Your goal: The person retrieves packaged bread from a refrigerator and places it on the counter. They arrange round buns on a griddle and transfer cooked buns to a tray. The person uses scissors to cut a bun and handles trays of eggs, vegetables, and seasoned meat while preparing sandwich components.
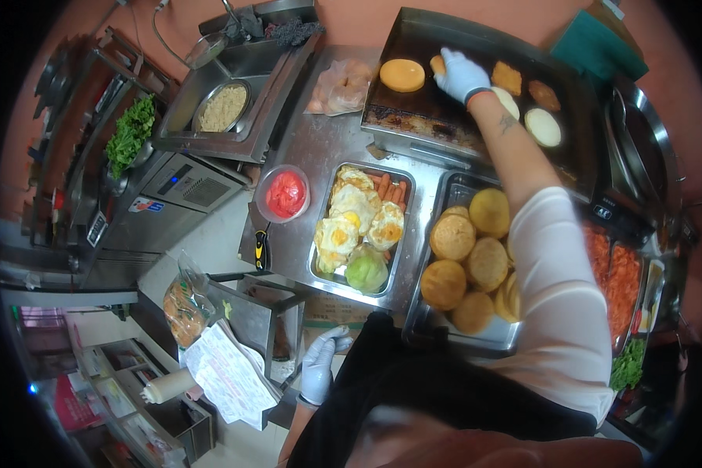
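Observation:
My right hand [461, 75], in a thin pale glove, reaches over the flat griddle [439, 108] and grips the edge of a browned bun or patty [439, 64]; much of that piece is under the hand. Left of it lies a round yellow bun [402, 75]. To its right are an orange square patty [506, 78], a brown fillet [544, 95] and two pale rounds, one of them [543, 127] nearer the griddle's right side. My left hand [319, 365], also gloved, hangs low beside my body with fingers curled; nothing shows in it.
A steel tray [313, 266] holds fried eggs, sausages and lettuce. Another tray [412, 336] holds several round breads. A red-filled tub [285, 193], a yellow-black handled tool [261, 250] and a bag of eggs [342, 85] are nearby. Papers [231, 374] lie by a steel frame at lower left.

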Tool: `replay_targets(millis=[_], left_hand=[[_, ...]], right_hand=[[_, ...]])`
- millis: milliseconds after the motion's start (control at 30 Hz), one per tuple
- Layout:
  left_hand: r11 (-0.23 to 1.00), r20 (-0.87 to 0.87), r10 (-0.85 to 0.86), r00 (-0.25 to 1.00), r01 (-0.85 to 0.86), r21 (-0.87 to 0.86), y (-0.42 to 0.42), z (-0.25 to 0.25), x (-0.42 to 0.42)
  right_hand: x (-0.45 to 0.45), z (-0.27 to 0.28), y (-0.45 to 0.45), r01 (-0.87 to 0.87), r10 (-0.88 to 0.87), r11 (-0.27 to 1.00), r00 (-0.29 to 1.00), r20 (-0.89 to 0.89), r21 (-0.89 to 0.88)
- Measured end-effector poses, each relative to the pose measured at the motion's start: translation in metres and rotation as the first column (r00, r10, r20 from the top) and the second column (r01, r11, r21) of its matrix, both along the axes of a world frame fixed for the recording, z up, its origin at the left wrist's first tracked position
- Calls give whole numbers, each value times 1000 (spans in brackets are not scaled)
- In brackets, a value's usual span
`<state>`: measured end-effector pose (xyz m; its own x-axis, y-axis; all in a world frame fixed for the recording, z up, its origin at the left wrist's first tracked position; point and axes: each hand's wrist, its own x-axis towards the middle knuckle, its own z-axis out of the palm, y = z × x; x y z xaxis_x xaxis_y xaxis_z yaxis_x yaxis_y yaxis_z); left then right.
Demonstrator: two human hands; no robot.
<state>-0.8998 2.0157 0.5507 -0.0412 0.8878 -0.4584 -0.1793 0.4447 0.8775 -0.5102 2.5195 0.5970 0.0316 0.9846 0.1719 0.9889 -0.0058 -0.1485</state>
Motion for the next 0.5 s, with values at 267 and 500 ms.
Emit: replay_targets(millis=[267,500], left_hand=[[1000,33,18,999,-18,0,5,-4,-2],[999,13,31,999,-31,23,7,-2,-3]], right_hand=[[33,-15,14,140,-142,989,988,56,44],[-28,-12,6,-488,467,764,870,160,421]])
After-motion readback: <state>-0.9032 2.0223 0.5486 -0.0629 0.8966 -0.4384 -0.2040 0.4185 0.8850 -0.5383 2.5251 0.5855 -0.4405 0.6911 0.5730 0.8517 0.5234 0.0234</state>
